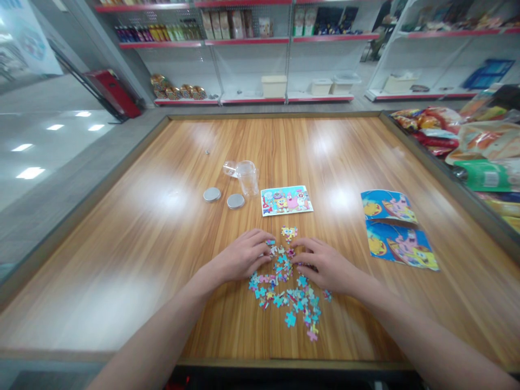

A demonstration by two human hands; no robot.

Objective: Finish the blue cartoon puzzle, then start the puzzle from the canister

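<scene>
Small jigsaw puzzle pieces (298, 299), mostly light blue with some pink and yellow, lie in a loose heap between my hands. At the heap's left side my left hand (244, 254) rests with its fingers curved and apart, the fingertips by a few pieces. My right hand (322, 264) is opposite, its fingers spread over the pieces on the right. A small joined cluster of yellow and white pieces (289, 233) sits just beyond the fingertips. Farther off lies a cartoon picture card (286, 201) matching these colours. Whatever is beneath the fingers is partly hidden.
Two silver lids (212, 195) and clear plastic containers (247, 177) are at the back left of the wooden table (134, 244). A torn blue cartoon wrapper (400, 244) lies right. Snack bags (442, 130) are heaped beyond the right edge; store shelves (247, 70) stand behind.
</scene>
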